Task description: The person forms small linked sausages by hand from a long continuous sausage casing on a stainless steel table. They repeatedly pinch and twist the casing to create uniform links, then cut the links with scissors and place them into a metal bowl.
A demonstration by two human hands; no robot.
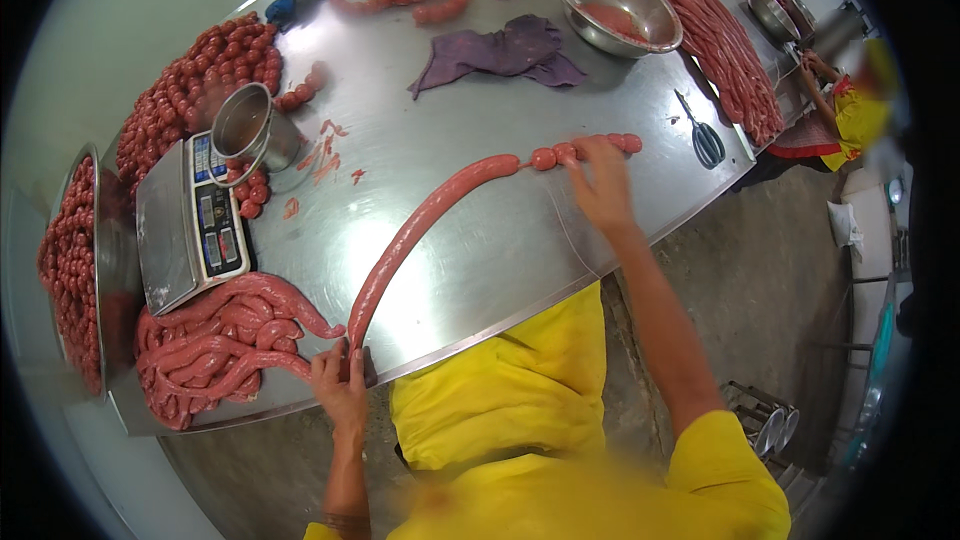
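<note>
A long raw sausage (405,240) curves over the steel table from my left hand (340,386) at the front edge to my right hand (602,185). The fingers of my left hand are closed around its near end. At the far end it narrows into short round links (543,158), and my right hand grips among them, its fingers partly covering one. A thin string (568,227) trails from the links toward the table's front edge. Left of my left hand lies a heap of unlinked sausage (215,345).
A digital scale (208,210) and a metal pot (255,130) stand left, by piles of linked sausages (200,80). Farther back are a purple cloth (500,55) and a steel bowl (618,10). Scissors (704,135) lie right. Another person (850,110) works at far right.
</note>
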